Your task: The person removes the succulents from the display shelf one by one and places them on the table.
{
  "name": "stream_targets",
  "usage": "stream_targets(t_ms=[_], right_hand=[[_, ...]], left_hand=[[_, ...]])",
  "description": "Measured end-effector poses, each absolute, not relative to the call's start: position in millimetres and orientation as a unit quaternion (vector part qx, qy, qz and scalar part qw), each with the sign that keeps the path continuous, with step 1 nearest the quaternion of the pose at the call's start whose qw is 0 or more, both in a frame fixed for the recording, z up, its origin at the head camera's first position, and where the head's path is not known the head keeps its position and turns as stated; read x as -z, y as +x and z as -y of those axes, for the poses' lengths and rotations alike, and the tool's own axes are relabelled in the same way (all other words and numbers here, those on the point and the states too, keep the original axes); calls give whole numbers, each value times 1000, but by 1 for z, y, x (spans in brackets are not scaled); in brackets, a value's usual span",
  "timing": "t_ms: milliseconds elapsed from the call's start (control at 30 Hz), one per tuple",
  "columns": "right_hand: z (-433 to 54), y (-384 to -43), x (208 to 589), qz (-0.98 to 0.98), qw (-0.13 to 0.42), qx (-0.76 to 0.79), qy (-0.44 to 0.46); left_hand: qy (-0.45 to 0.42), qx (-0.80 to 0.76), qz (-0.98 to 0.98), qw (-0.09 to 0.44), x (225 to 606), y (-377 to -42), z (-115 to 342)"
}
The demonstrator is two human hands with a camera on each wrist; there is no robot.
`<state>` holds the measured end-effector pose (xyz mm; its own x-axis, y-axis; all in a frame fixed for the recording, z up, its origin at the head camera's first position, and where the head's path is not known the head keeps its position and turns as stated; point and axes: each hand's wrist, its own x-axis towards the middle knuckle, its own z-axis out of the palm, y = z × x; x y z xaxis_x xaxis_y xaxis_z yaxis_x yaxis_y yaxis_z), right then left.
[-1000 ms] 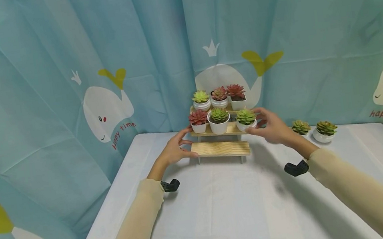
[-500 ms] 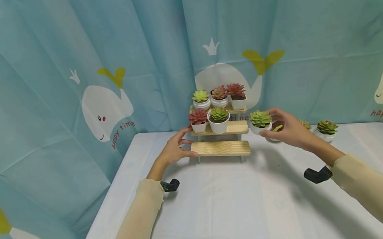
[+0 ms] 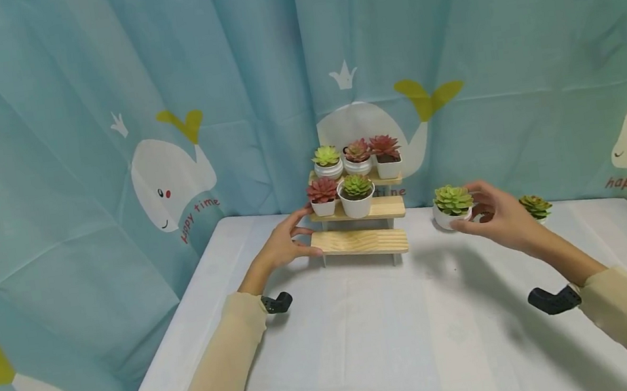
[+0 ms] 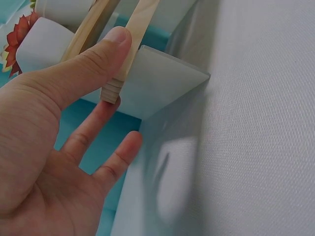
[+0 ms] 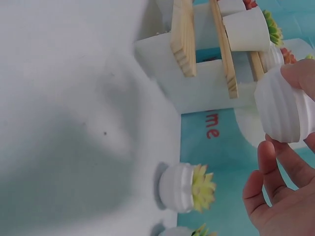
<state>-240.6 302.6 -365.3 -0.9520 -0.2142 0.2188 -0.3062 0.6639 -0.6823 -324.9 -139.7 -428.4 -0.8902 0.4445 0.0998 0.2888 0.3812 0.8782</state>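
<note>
My left hand (image 3: pixel 284 244) grips the left end of the lowest step of a three-step wooden plant stand (image 3: pixel 358 242); in the left wrist view the thumb (image 4: pixel 106 51) lies on the plank with a finger beneath. My right hand (image 3: pixel 501 217) holds a green potted succulent (image 3: pixel 452 200) by its white ribbed pot (image 5: pixel 278 105), raised to the right of the stand. On the middle step are a red succulent (image 3: pixel 323 206) and a green succulent (image 3: pixel 357 204), with bare wood at its right end. Several small succulents (image 3: pixel 358 166) line the top step.
A dark green succulent (image 3: pixel 535 206) stands on the white-covered table (image 3: pixel 381 345), behind the right wrist. The right wrist view shows another potted succulent (image 5: pixel 182 187) on the table, hidden by the hand in the head view. A blue whale-print curtain (image 3: pixel 249 65) backs the table.
My right hand has lifted the green succulent off the right end of the middle step and carried it to the right. The left hand has kept its grip on the lowest step.
</note>
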Motion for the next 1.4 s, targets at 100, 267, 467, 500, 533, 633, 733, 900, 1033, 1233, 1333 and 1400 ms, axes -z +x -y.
stream_targets(t_ms=[100, 267, 467, 500, 533, 633, 733, 900, 1033, 1233, 1333, 1400], right_hand=[[-308, -236, 369, 909, 54, -389, 142], [-315, -231, 377, 907, 51, -392, 143], [-322, -228, 391, 905, 52, -399, 138], [-323, -228, 394, 905, 50, -400, 136], [-324, -228, 397, 906, 47, -400, 133], [-325, -228, 406, 905, 42, -403, 128], [-326, -227, 413, 904, 39, -407, 122], [-326, -228, 423, 904, 31, -412, 112], [-327, -230, 430, 904, 19, -415, 103], [-326, -232, 439, 906, 10, -412, 101], [-324, -233, 442, 907, 5, -409, 98], [-323, -233, 443, 909, 1, -407, 94]], left_hand=[[220, -512, -826, 77, 429, -325, 140], [222, -513, -825, 80, 431, -326, 141], [225, -516, -823, 76, 430, -326, 140], [225, -516, -823, 75, 430, -326, 139], [225, -516, -823, 75, 430, -326, 139], [227, -514, -823, 75, 431, -326, 140], [228, -513, -824, 77, 431, -326, 140], [221, -513, -826, 77, 432, -326, 140], [221, -515, -825, 78, 432, -327, 140], [224, -515, -824, 80, 431, -327, 140], [222, -515, -824, 79, 430, -327, 140], [222, -516, -823, 79, 431, -328, 140]])
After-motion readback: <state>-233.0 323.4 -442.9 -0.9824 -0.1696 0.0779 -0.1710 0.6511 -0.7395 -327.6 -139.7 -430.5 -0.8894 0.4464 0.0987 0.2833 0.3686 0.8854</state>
